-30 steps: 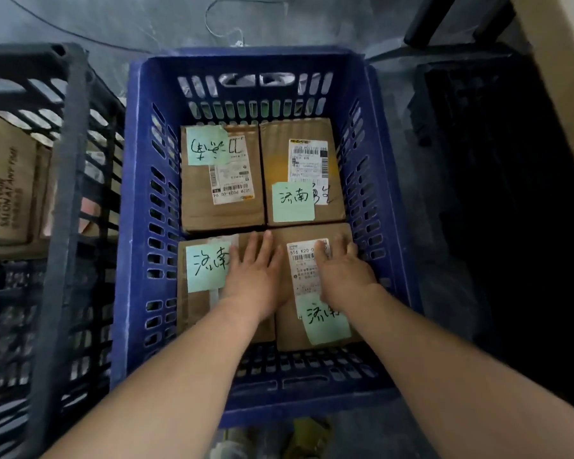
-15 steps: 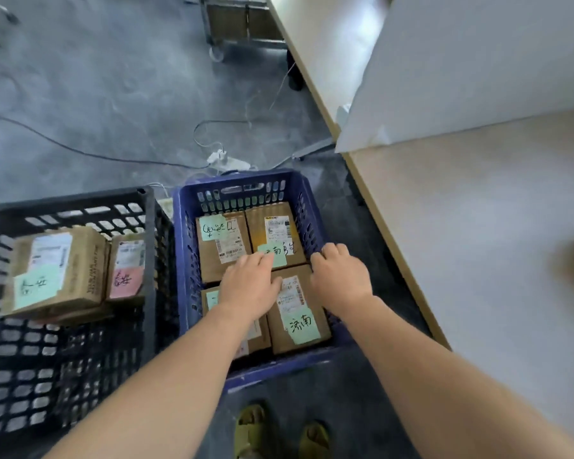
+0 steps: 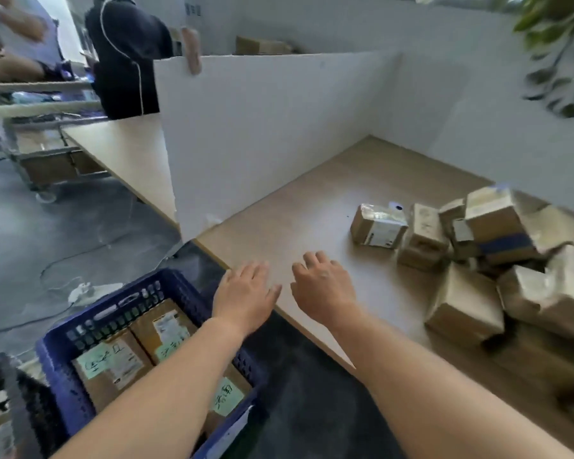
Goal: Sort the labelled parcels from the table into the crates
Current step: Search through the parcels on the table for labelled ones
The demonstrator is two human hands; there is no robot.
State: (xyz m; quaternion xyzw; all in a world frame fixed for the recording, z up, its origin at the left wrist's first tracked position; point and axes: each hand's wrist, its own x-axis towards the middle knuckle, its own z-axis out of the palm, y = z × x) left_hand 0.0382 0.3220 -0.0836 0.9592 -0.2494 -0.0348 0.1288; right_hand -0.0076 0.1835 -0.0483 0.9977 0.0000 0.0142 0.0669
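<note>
- crate (image 3: 63, 369) on the floor, left of the table (image 3: 312, 207), with parcels (image 3: 113, 362) lying flat in it;
- pile of boxes (image 3: 461, 260) on the table's right;
- partition (image 3: 262, 134) standing behind the table's left edge

A wooden table (image 3: 312, 207) is bounded by white partitions (image 3: 262, 134) at the back and left. A heap of cardboard parcels (image 3: 478, 260) is piled on its right side, some stacked on others. On the grey floor (image 3: 30, 233) a blue crate (image 3: 63, 366) is set beside the table edge, a black crate (image 3: 10, 392) at its left, and a white cable (image 3: 90, 289) is laid beyond.
</note>
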